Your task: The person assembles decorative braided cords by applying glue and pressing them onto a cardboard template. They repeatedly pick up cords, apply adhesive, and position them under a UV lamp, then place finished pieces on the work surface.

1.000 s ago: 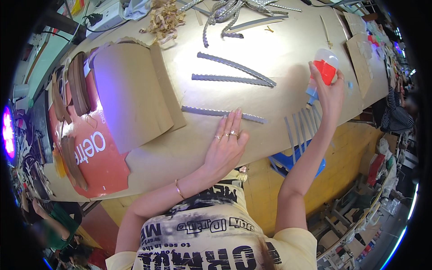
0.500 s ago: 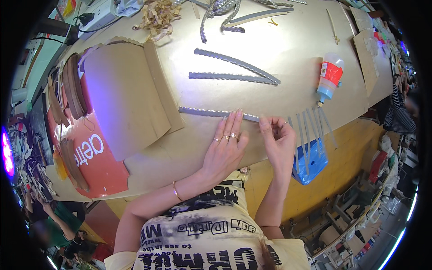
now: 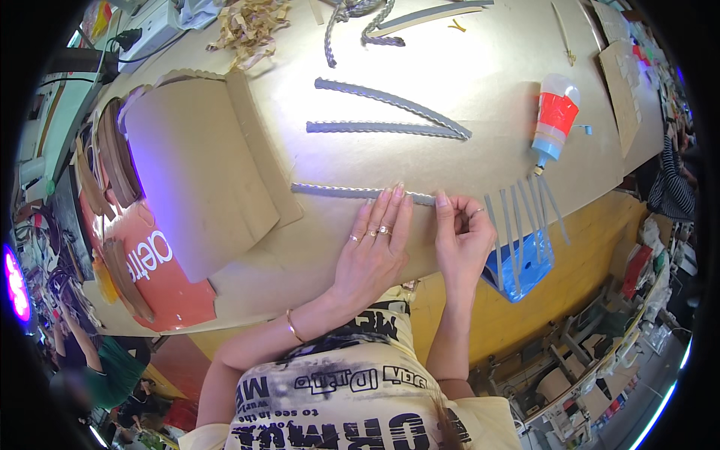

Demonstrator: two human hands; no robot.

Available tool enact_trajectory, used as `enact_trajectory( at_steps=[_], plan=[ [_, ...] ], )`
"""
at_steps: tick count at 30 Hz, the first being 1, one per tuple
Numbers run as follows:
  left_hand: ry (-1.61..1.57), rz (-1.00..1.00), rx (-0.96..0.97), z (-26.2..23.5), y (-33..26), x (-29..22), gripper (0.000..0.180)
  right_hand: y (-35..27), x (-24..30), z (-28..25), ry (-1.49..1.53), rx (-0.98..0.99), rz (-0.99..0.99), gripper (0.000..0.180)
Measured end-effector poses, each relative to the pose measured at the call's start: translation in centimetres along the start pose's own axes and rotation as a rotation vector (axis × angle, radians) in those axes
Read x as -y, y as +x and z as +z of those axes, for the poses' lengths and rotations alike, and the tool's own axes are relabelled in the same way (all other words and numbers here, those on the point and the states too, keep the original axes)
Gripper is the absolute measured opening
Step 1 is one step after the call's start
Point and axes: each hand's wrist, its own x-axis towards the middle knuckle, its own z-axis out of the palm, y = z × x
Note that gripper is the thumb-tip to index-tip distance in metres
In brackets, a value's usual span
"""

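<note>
The strip [image 3: 330, 190], grey with a pale braided edge, lies crosswise on the table [image 3: 360, 159] in front of the person. The left hand [image 3: 367, 255] lies flat with its fingers straight and close together, the fingertips on the strip right of its middle. The right hand [image 3: 461, 238] pinches the strip's right end between thumb and forefinger, its other fingers curled. Beyond, an upper strip [image 3: 375, 93] and a lower strip [image 3: 367, 128] of the same kind meet at their right ends in a sideways V. To the right is a bottle [image 3: 556, 116] with a red band, its nozzle toward the thin strips [image 3: 509, 232], which hang over the table edge in front of a blue stool [image 3: 538, 276]. On the left, brown card [image 3: 202, 165] partly covers a red sheet [image 3: 184, 296]. Tan scraps [image 3: 251, 30] sit in a heap near a grey braid [image 3: 331, 49] at the far side.
</note>
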Motion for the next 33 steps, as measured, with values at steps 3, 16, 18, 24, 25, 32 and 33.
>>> enact_trajectory(
  at_steps=[3,16,18,24,25,32,33],
  plan=[
    [0.158,0.016,0.022,-0.2,0.2,-0.2,0.062,0.0,0.1,0.2,-0.026,-0.015,-0.003,0.020],
    [0.339,0.035,0.022,0.1,0.3,-0.8,0.061,-0.3,0.3,0.8,-0.119,-0.067,-0.074,0.021],
    [0.361,0.043,0.020,0.1,0.3,-0.7,0.059,-0.4,0.3,0.7,-0.138,-0.064,-0.086,0.021],
    [0.398,0.066,0.041,0.0,0.3,-0.8,0.054,-0.5,0.2,0.9,-0.177,-0.079,-0.134,0.020],
    [0.392,0.062,0.040,0.0,0.3,-0.8,0.053,-0.5,0.2,0.9,-0.185,-0.085,-0.144,0.020],
    [0.408,0.076,0.041,-0.1,0.5,-1.2,0.048,-0.5,-0.1,-0.5,0.045,-0.052,0.048,0.016],
    [0.404,0.076,0.044,-0.1,0.5,-1.2,0.048,-0.4,-0.1,-0.7,0.041,-0.031,0.011,0.016]
  ],
)
